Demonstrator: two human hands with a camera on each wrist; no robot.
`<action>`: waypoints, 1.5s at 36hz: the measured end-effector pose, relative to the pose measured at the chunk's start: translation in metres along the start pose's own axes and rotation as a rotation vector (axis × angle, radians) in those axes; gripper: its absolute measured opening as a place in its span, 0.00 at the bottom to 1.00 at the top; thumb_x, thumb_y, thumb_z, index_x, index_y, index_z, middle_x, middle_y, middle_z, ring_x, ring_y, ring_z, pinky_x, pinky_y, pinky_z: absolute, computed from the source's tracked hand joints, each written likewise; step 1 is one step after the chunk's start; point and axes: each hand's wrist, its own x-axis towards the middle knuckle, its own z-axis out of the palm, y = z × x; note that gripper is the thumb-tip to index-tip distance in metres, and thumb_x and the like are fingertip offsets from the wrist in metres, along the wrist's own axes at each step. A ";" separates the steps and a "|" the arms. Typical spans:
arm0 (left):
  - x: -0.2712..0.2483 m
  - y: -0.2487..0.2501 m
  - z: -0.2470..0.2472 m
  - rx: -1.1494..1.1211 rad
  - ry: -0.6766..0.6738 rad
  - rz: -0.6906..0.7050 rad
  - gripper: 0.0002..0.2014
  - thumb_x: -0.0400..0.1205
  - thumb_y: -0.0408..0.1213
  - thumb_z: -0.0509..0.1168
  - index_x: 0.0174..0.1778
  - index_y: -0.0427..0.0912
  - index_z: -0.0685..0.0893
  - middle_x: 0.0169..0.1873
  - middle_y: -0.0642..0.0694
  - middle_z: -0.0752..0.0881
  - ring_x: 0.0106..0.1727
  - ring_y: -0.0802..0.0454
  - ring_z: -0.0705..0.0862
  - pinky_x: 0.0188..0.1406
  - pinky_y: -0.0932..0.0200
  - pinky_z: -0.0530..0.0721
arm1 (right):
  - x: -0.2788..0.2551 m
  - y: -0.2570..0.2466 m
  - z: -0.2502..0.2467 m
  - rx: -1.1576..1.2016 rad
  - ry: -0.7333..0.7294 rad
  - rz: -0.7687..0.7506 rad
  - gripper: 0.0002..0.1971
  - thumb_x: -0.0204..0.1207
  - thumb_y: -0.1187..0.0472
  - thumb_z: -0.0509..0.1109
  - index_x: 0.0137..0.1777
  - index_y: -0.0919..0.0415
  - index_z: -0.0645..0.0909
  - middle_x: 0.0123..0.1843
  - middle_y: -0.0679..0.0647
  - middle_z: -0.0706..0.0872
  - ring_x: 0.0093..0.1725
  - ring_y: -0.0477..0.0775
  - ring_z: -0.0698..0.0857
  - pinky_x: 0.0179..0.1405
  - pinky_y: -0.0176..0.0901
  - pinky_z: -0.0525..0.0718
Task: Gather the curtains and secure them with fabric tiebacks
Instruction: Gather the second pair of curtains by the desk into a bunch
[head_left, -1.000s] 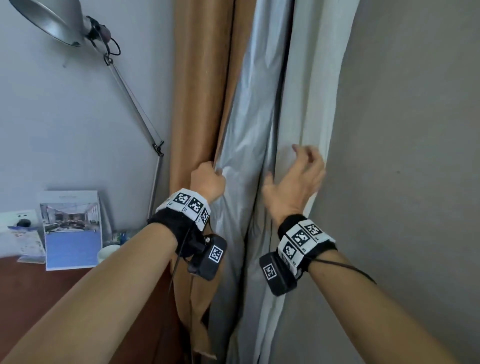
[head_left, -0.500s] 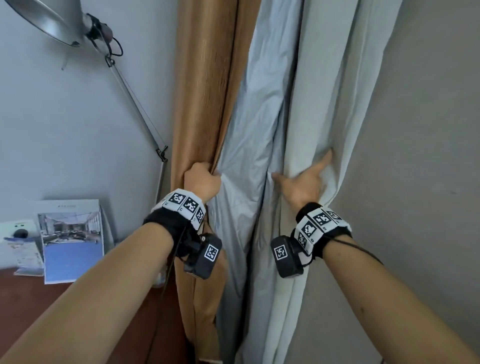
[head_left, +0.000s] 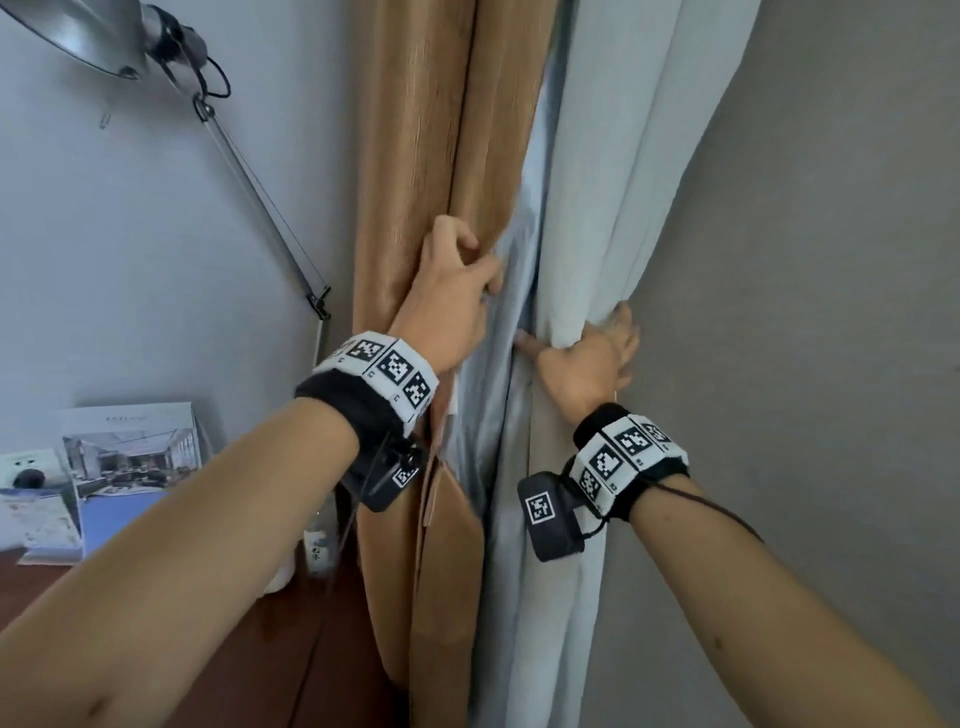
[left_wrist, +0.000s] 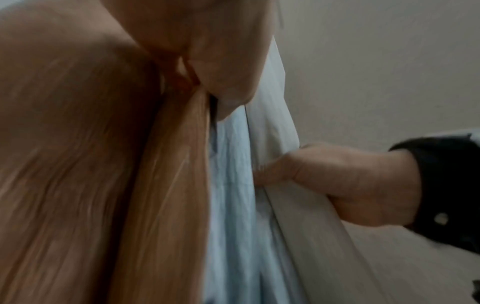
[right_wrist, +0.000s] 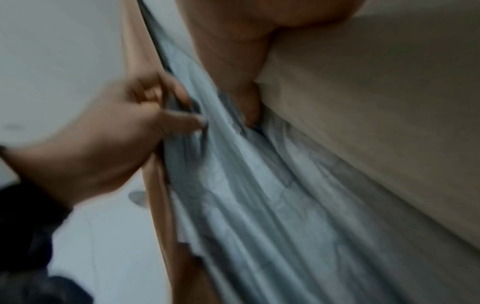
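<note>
Two hands, three hanging fabric layers. My left hand (head_left: 452, 306) is clenched on the edge of the single tan curtain (head_left: 415, 156), fingers curled round a fold of it, thumb against the pale blue lining (head_left: 511, 415) just to its right. My right hand (head_left: 592, 364) grasps the one off-white curtain (head_left: 613, 182): the thumb presses into the fabric on the side toward my left hand, while the fingers wrap behind the far edge, next to the grey wall (head_left: 831, 312). The lining hangs between my two hands, which are near each other but apart. Each wrist carries one marker-printed band. Beyond my left forearm I count one desk lamp (head_left: 104, 47) on a jointed arm, one standing booklet (head_left: 132, 457) and one small bottle (head_left: 317, 540), all on a dark wooden desk (head_left: 218, 675). I see no tieback in any view.
</note>
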 end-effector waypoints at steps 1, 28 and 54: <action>-0.003 0.000 0.005 -0.053 -0.034 -0.064 0.06 0.76 0.24 0.67 0.48 0.33 0.83 0.57 0.40 0.66 0.56 0.48 0.71 0.64 0.57 0.77 | 0.002 0.002 -0.001 0.137 -0.035 0.040 0.28 0.57 0.41 0.83 0.57 0.50 0.86 0.84 0.56 0.64 0.82 0.60 0.64 0.82 0.65 0.61; -0.017 0.030 0.032 -0.308 -0.511 -0.632 0.52 0.80 0.62 0.65 0.87 0.35 0.46 0.85 0.45 0.44 0.86 0.42 0.54 0.85 0.48 0.57 | 0.003 0.029 -0.048 0.366 -0.014 0.210 0.21 0.82 0.61 0.62 0.75 0.63 0.74 0.68 0.60 0.84 0.67 0.60 0.82 0.73 0.56 0.78; -0.006 0.050 -0.009 -0.426 -0.405 -0.633 0.16 0.86 0.35 0.58 0.65 0.30 0.82 0.58 0.38 0.86 0.59 0.41 0.85 0.57 0.55 0.84 | -0.028 0.001 -0.026 0.391 -0.410 0.075 0.20 0.54 0.40 0.80 0.42 0.44 0.79 0.64 0.49 0.73 0.64 0.52 0.74 0.65 0.47 0.74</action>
